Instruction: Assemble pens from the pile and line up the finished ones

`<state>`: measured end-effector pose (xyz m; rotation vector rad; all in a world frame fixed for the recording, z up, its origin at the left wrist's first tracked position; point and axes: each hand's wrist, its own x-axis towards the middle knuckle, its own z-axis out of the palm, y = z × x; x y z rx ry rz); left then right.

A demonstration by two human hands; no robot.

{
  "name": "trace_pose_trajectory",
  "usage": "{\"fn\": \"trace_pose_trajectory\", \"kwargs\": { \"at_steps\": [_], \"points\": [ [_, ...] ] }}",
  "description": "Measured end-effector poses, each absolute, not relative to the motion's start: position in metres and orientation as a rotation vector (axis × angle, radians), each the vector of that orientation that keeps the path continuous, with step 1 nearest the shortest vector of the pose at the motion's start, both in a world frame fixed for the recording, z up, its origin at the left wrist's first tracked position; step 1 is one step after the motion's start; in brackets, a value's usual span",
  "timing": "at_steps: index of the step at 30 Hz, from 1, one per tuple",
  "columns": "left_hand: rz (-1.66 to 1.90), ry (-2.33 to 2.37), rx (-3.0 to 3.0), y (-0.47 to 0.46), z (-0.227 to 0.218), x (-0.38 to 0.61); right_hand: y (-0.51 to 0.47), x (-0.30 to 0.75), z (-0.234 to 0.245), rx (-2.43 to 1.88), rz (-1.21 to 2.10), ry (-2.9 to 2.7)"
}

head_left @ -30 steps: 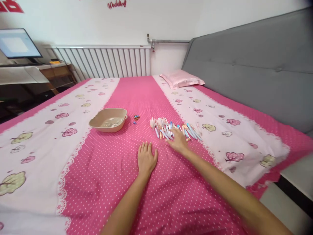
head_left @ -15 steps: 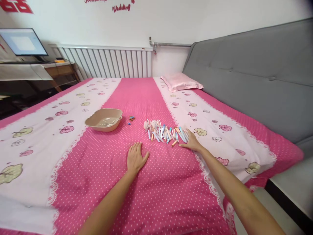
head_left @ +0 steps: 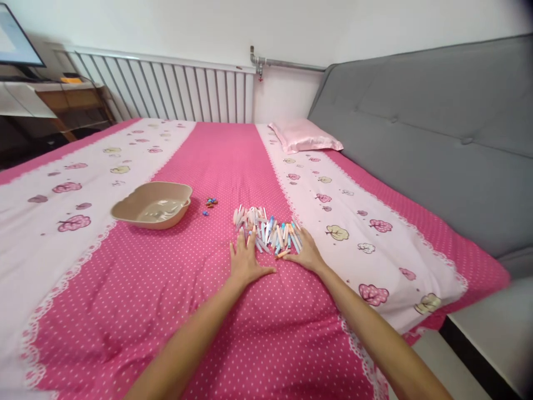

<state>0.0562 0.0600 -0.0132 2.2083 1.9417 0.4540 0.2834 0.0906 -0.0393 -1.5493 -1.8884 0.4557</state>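
Note:
A loose pile of pastel marker pens (head_left: 268, 230), many with white or coloured barrels, lies on the pink dotted bedspread (head_left: 283, 322). At the pile's right end my right hand (head_left: 307, 251) rests with fingers apart, its fingertips against the pens. My left hand (head_left: 246, 261) is spread out at the near left side of the pile, its fingertips reaching the nearest pens. Neither hand has a pen in its grasp. An orange pen (head_left: 282, 254) lies at the near edge, close to my right thumb.
A beige plastic basin (head_left: 152, 205) sits left of the pens. Between them lie several small blue and brown pieces (head_left: 211, 201). Farther off are a pink pillow (head_left: 306, 135), a grey headboard (head_left: 425, 128), a white radiator (head_left: 166, 83) and a desk with a monitor (head_left: 19, 41).
My left hand has moved forward and right to the pens, its fingers spreading. My right hand stays at the pile's right end. The view has turned slightly right.

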Motion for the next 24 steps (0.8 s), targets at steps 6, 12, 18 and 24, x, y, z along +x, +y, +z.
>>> {"fn": "trace_pose_trajectory", "kwargs": {
  "at_steps": [6,12,18,24],
  "points": [
    [0.570,2.075,2.094,0.089,-0.023,0.081,0.107,0.253,-0.051,-1.495,0.427,-1.860],
    [0.709,2.087,2.123,0.124,-0.025,0.069,0.144,0.224,-0.051,-1.413,0.408,-1.761],
    [0.869,2.090,2.067,0.173,-0.027,0.045,0.196,0.185,-0.049,-1.402,0.437,-1.697],
    [0.882,2.071,2.059,0.201,-0.029,0.028,0.233,0.181,-0.037,-1.384,0.565,-1.742]
  ]
}}
